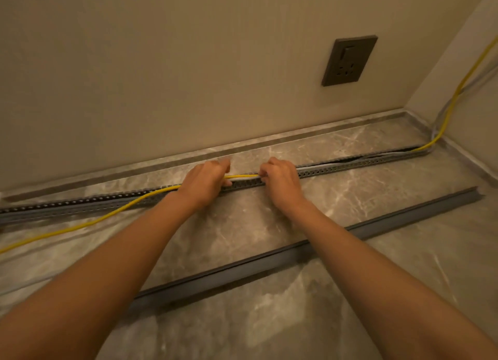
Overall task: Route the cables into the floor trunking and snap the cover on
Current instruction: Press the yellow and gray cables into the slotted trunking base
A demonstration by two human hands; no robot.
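A long grey perforated floor trunking [350, 167] runs across the marble floor near the wall. A yellow cable [80, 224] comes from the left over the floor, rises to the trunking and passes between my hands. My left hand [206, 183] and my right hand [280, 180] both pinch it over the trunking's middle. Right of my hands the yellow cable lies in the channel beside a grey cable [318, 166], then leaves at the corner and climbs the right wall. The dark grey cover [390, 215] lies loose on the floor, nearer to me, under my forearms.
A dark wall socket [349, 60] sits on the beige wall above the trunking. A marble skirting [269, 141] borders the floor along both walls. The room corner is at the far right.
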